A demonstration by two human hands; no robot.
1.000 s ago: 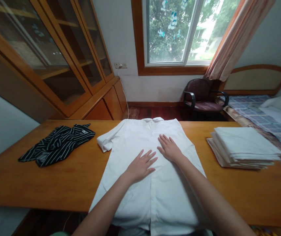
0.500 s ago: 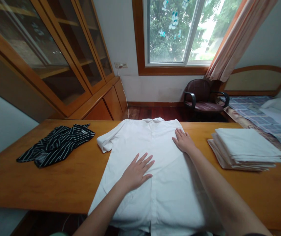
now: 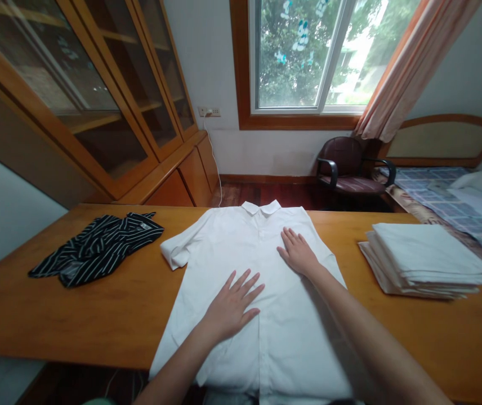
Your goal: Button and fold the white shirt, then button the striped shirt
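A white collared shirt (image 3: 224,242) lies spread front-up on the wooden table, its collar at the far edge and its hem hanging over the near edge. My left hand (image 3: 233,306) rests flat with spread fingers on the shirt's lower middle, left of the button line. Higher up, my right hand (image 3: 298,252) lies palm down on the chest, right of the buttons, fingers stretched out. The left-side sleeve sticks out over the table; the right-side sleeve cannot be made out clearly.
On the wooden table (image 3: 110,320), a crumpled black-and-white striped garment (image 3: 101,247) lies to the left. A stack of folded white cloths (image 3: 427,256) sits at the right. Beyond are a glass-door cabinet (image 3: 152,152), an armchair (image 3: 344,166) and a bed (image 3: 447,191).
My right hand has slid left, from the shirt's right shoulder side onto the chest. The collar now shows more fully at the far edge. My left hand has barely moved.
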